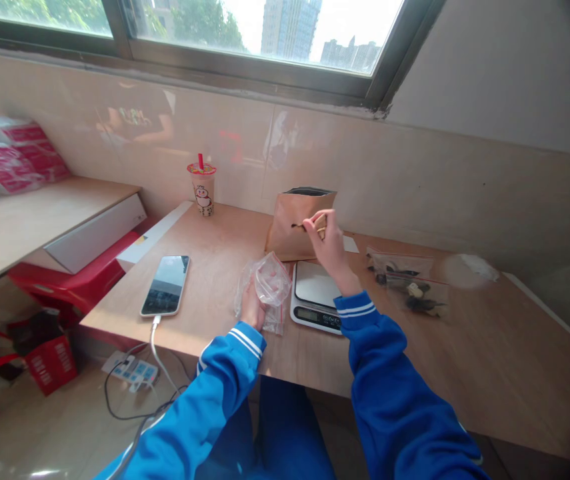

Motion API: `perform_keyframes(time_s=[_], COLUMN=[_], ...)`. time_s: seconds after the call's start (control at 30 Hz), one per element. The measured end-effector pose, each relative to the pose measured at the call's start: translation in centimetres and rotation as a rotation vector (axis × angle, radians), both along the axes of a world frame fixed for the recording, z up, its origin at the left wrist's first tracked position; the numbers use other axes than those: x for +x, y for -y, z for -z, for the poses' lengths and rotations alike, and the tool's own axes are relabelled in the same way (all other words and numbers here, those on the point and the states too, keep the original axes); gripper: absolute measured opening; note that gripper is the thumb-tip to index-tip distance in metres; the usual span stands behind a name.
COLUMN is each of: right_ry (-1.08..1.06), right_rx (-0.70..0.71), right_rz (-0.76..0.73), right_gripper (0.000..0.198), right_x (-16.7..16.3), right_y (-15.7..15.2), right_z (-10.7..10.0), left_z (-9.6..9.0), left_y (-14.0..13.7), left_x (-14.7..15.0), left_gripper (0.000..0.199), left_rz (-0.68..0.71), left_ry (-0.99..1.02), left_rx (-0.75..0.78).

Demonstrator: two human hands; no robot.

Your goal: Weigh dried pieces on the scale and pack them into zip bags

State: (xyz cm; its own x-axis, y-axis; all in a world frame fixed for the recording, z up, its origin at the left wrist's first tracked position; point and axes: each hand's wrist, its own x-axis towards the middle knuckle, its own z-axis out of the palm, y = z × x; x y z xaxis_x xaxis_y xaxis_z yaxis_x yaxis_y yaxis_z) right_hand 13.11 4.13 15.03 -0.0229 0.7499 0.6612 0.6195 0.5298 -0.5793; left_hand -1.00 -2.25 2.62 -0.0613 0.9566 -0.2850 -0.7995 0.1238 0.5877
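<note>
My left hand [253, 308] is closed on a clear plastic zip bag [273, 283], whose open top stands up beside the kitchen scale. My right hand [331, 245] is raised in front of a brown kraft paper pouch [289, 230], its fingers pinched on a small tan wooden-looking tool [321, 223]. A dark bit shows at the left tip of that tool; its exact kind is too small to make out. Below my right wrist lies the white kitchen scale [315, 287], partly covered by my sleeve. The pouch stands upright with its mouth open; its contents are hidden.
To the right lie zip bags [427, 293] with dark pieces inside, and a whitish blurred thing [469, 270]. A charging phone [165, 285] and a lidded drink cup [203, 190] are on the left. The phone cable [153, 340] hangs over the front edge near a power strip [132, 370].
</note>
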Motion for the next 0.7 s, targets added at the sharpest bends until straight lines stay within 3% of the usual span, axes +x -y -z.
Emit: perform_keyframes(time_s=[0.07,0.13,0.27,0.5,0.7], right_ry=[-0.010,0.073,0.262,0.270,0.375], right_rx=[0.124,0.180,0.188,0.171,-0.007], right_rz=[0.110,0.121,0.074,0.107,0.079], right_gripper=[0.032,0.032,0.031,0.029,0.022], right_x=[0.7,1.0,0.6,1.1,1.3], right_y=[-2.5,-5.1,-8.5,-9.7,-9.8], right_z=[-2.3,-3.6,-3.8,-4.3,-4.8], left_z=[0.1,0.3,0.2,-0.1,0.6], left_y=[0.0,0.1,0.3,0.4,0.0], left_x=[-0.1,-0.1,-0.3,-0.2,-0.2], left_gripper=[0.038,0.040,0.044,0.044,0.047], left_rz=[-0.001,0.001,0.026,0.068,0.070], left_ry=[0.002,-0.008,-0.035,-0.026,-0.011], left_rx=[0.012,0.026,0.029,0.047,0.033])
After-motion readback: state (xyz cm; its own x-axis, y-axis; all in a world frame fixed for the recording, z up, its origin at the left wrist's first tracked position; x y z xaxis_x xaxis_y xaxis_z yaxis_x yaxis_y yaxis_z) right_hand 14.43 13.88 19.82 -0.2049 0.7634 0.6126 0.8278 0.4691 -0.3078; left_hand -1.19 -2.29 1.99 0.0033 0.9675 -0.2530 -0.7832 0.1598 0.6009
